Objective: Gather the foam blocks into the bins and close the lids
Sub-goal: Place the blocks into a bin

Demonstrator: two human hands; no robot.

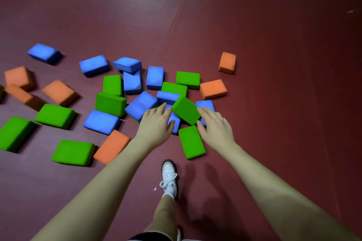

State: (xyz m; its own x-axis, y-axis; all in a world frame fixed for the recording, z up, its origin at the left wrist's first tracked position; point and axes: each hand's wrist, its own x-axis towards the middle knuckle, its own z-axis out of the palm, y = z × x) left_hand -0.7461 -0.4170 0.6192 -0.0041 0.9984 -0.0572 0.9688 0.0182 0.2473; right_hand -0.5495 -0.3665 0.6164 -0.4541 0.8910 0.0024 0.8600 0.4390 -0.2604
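- Here's the centre of the action: a tilted green block (186, 110) sits propped on top of the pile, one corner up, resting across blue blocks beneath it.
- The left hand (155, 123) is at the block's left edge, fingers (163, 108) spread and loosely extended, touching or just beside that edge; I can't tell if there's real contact.
- The right hand (214, 126) is on the block's right side, fingers (203, 112) open and curved against its edge, thumb down by the lower corner. Neither hand is clamped on it.
- Just below, between the two wrists, a second green block (191, 142) lies flat on the floor.
- Under the left hand's fingers, a blue block (141, 105) leans in the pile; another blue block (101, 121) lies flat to the left.
- An orange block (111, 146) lies beside the left forearm, and a green block (72, 152) just left of that.
- Further out, an orange block (213, 89) at the pile's right edge, and a lone orange block (227, 62) well apart beyond it.
- More blue, green and orange blocks scatter off to the left across the dark red floor (274, 84).
- Down below, a white laced shoe (169, 178) is planted on the floor between the arms.
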